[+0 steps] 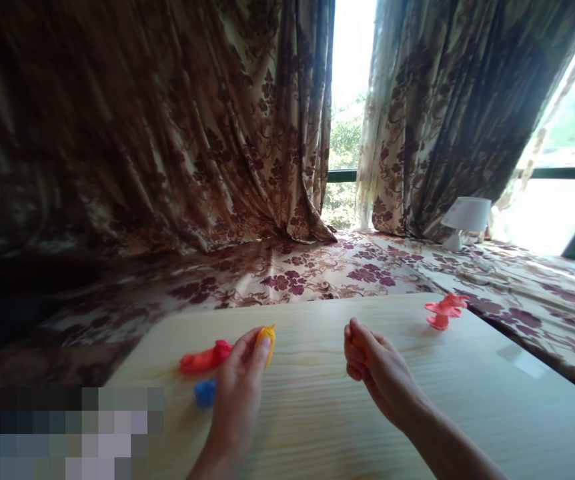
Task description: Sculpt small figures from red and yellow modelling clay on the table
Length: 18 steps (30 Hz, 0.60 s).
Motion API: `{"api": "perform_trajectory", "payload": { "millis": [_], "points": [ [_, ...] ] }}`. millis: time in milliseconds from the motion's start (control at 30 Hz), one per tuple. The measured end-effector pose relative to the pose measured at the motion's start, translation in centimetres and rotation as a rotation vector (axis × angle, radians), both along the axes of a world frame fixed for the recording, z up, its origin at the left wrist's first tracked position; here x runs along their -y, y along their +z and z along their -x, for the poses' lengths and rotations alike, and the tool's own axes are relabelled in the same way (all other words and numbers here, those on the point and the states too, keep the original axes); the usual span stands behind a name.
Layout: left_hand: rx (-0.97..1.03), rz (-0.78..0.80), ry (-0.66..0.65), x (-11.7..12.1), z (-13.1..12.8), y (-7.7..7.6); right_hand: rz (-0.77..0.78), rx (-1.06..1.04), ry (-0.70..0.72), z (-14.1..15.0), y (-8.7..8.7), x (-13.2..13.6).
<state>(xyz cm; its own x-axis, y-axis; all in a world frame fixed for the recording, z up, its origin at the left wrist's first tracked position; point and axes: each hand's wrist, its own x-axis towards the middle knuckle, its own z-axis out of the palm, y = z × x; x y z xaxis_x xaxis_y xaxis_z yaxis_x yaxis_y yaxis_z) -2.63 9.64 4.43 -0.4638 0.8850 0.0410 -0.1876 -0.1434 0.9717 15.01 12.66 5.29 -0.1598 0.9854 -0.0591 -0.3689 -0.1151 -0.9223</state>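
Observation:
My left hand (240, 390) pinches a small yellow lump (267, 341), perhaps a limp balloon or clay, just above a pale wooden table (317, 413). A red-orange piece (205, 359) and a small blue piece (204, 393) lie on the table just left of that hand. My right hand (375, 363) is curled into a loose fist a little to the right, with a sliver of orange showing between its fingers. A pink-red shape (445, 312) stands on the table at the far right.
A floral cloth (317, 267) covers a ledge behind the table. Heavy patterned curtains (167, 120) hang at the back, parted onto a bright window. A small white lamp (465, 220) stands on the ledge at the right. A blurred patch covers the lower left corner.

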Motion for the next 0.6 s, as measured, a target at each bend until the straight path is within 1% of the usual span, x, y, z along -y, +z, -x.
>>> {"api": "perform_trajectory", "payload": {
  "millis": [133,200,267,333,433,500,600],
  "points": [
    [-0.055,0.045,-0.1,0.3,-0.6,-0.1,-0.042,0.05,-0.027,-0.2,-0.3,-0.3],
    [-0.096,0.078,-0.177,0.5,-1.0,-0.5,-0.032,0.039,0.01,-0.2,-0.3,-0.2],
    [-0.195,0.105,-0.241,0.6,-1.1,-1.1,0.001,-0.002,0.058,-0.1,-0.1,0.0],
    [-0.412,0.114,-0.239,0.6,-0.9,-1.8,0.038,-0.033,0.089,0.0,0.2,0.3],
    [-0.835,0.074,-0.195,0.5,-0.4,-2.5,0.043,-0.024,0.094,0.2,0.4,0.4],
    [-1.003,0.04,-0.195,0.5,-0.2,-2.6,-0.023,0.075,0.09,0.0,0.0,0.1],
    [-1.077,0.005,-0.163,0.5,-0.1,-2.5,-0.223,0.4,0.014,-0.6,-1.3,-0.8]
  ]
}}
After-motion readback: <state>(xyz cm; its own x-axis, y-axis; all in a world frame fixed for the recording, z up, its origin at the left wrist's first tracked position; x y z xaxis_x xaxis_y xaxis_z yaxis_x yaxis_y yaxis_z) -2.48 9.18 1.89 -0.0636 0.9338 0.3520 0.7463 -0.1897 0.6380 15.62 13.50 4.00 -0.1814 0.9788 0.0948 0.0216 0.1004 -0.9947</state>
